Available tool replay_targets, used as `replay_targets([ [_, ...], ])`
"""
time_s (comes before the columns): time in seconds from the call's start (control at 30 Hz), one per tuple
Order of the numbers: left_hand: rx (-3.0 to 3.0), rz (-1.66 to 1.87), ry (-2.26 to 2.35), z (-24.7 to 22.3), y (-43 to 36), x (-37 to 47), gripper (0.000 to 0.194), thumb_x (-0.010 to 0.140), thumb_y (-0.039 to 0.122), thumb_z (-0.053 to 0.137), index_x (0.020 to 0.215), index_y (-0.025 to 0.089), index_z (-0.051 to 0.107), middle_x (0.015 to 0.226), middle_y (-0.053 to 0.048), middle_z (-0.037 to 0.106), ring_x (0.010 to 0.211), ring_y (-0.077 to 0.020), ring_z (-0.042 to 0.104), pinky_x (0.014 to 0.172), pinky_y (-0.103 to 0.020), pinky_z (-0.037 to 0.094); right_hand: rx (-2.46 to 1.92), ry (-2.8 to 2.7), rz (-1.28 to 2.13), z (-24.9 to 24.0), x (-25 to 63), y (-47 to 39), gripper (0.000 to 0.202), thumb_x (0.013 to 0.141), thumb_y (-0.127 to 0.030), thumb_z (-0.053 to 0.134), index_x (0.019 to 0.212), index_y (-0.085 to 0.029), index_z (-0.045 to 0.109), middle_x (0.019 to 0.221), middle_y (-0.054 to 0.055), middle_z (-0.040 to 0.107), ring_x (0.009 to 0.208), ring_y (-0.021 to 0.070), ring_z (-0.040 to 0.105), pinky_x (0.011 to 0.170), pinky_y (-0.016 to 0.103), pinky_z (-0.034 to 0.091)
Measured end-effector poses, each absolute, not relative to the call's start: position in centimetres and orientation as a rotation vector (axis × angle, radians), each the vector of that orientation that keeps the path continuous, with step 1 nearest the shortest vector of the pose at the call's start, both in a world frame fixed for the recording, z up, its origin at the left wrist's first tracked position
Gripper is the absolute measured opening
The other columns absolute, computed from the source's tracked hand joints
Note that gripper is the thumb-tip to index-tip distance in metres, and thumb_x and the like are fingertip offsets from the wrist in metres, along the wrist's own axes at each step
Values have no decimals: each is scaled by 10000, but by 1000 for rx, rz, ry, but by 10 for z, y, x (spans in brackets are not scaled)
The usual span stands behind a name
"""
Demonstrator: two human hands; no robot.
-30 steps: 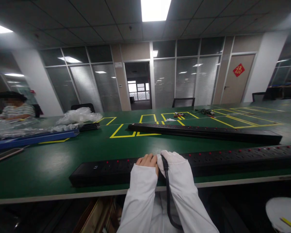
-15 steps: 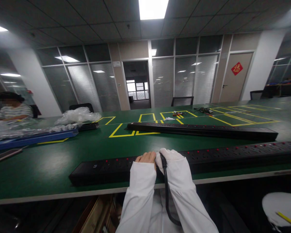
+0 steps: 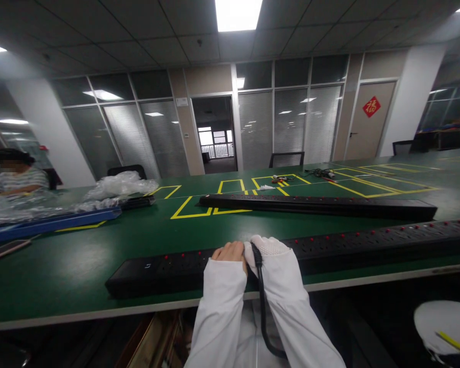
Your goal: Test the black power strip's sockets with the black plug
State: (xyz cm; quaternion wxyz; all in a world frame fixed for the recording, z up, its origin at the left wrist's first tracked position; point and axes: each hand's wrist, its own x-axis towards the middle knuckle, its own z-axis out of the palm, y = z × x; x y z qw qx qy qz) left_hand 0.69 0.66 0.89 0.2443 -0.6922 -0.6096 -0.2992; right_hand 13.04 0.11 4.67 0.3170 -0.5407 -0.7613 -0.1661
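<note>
A long black power strip (image 3: 153, 276) with red dots along its top lies near the table's front edge. My left hand (image 3: 230, 252), bare, has its fingers bent together over the top of this strip. Right beside it, touching, is my right hand (image 3: 272, 246) in a white dotted glove, closed round the ribbed end of a black power cord (image 3: 262, 296). From there the cord hangs down past my right sleeve. Whatever sits at the cord's end is hidden by the hands and the sleeves.
Behind lies a second black power strip (image 3: 314, 205). Small tools (image 3: 281, 179) and a cable bundle (image 3: 322, 174) are farther back. Clear plastic wrap (image 3: 118, 185), a blue strip (image 3: 53, 224) and a phone-like slab (image 3: 7, 250) lie left, where a person (image 3: 17, 176) sits.
My head view has shifted slightly, so the scene sits a little farther left. Both hands keep their places on the strip and cord.
</note>
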Motion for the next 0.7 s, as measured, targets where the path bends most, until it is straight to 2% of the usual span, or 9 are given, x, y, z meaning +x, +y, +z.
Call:
replay_targets([
  [0.2, -1894, -840, -1669, 3, 12, 5, 112, 743, 143, 370, 704, 222, 439, 652, 11, 558, 698, -152, 554, 695, -286, 363, -1424, -1980, -440, 48, 130, 0, 308, 861, -379, 328, 736, -221, 563, 639, 11, 582, 587, 100, 463, 548, 251, 191],
  [0.47, -1896, -903, -1759, 1, 13, 5, 159, 710, 117, 381, 804, 215, 463, 636, 16, 554, 654, -143, 560, 695, -284, 373, -1442, -1968, -429, 49, 129, -2, 338, 871, -370, 304, 714, -221, 564, 610, 15, 564, 581, 100, 464, 549, 256, 203],
  [0.7, -1911, -890, -1793, 2, 17, 6, 194, 683, 77, 368, 784, 218, 455, 622, 27, 549, 644, -133, 556, 699, -274, 372, -1437, -1952, -440, 49, 130, -2, 319, 863, -391, 326, 729, -227, 564, 627, 12, 570, 571, 103, 459, 545, 257, 198],
])
